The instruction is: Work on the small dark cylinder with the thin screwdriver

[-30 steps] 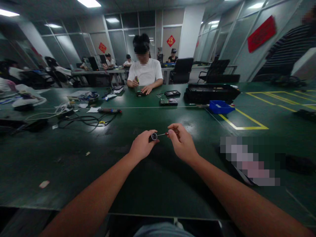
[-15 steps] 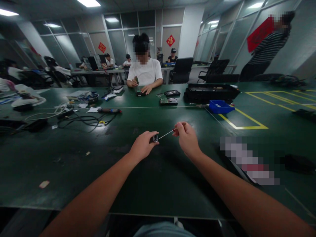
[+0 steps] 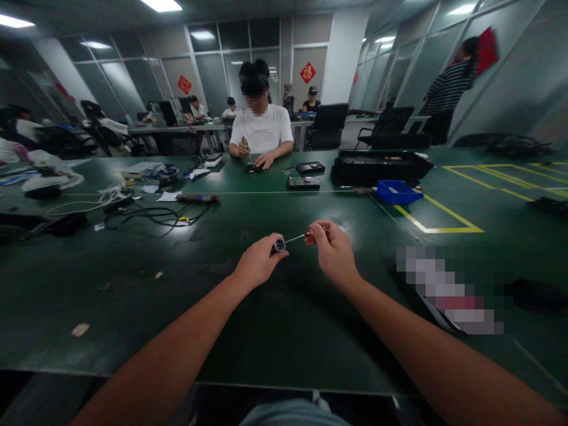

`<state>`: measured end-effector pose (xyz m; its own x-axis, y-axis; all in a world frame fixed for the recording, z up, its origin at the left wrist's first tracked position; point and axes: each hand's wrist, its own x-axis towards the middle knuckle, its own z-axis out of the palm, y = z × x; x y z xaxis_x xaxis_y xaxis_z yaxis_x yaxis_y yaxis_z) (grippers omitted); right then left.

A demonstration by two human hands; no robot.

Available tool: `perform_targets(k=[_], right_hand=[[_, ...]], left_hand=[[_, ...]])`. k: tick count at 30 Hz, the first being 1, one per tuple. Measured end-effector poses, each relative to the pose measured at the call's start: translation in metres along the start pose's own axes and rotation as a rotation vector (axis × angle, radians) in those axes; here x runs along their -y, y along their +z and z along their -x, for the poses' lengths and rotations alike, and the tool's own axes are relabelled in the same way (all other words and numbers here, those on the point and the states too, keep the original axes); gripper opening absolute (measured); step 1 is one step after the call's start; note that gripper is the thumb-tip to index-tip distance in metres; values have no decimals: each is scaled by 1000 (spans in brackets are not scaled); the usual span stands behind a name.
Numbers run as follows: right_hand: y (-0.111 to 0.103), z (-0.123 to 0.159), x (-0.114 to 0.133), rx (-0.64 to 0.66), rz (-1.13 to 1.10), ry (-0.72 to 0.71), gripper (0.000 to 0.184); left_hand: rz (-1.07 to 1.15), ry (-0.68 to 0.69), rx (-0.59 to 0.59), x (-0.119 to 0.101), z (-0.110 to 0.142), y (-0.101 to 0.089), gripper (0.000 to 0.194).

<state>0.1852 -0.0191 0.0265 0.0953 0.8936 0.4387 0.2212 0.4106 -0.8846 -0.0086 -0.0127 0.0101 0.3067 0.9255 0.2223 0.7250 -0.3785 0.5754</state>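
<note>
Blue bin point(image 3: 394, 196) near long black tray point(image 3: 355, 174)

Worn on the head as a single view, above the near edge of the green worktop point(image 3: 146, 296). Looks forward and down, straight across to the far edge. Sits close behind the left hand point(image 3: 260, 260) and right hand point(image 3: 335, 251), both near mid-frame. Takes in the near edge at the bottom, the co-worker point(image 3: 262, 129) at the far edge, and ceiling lights point(image 3: 162, 5) at the top. Spreads wide.
</note>
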Motion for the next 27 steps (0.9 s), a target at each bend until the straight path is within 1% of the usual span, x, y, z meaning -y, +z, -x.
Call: perform_targets(k=[6,10,12,15,17,21,23,25,27], right_hand=[[1,0,-2,24,-41,15,25],[2,2,0,1,-14,15,27],[0,3,4,2,63,5,27],[-3,5,12,16,252,-7,30],[-4,6,16,25,324,-35,30],[-4,9,16,119,285,-123,18],[-4,10,16,169,257,-150,15],[-4,12,16,182,270,-162,17],[-3,12,16,162,284,-158,20]], left_hand=[[17,-7,14,-2,0,0,18],[60,-42,50,-5,2,-1,17],[54,-45,60,-5,2,0,16],[55,-32,51,-2,2,1,15],[65,-18,44,-1,1,2,14],[71,-8,40,2,0,2,11],[68,-13,38,2,0,3,11],[60,7,38,3,1,4,10],[50,41,39,3,1,4,10]])
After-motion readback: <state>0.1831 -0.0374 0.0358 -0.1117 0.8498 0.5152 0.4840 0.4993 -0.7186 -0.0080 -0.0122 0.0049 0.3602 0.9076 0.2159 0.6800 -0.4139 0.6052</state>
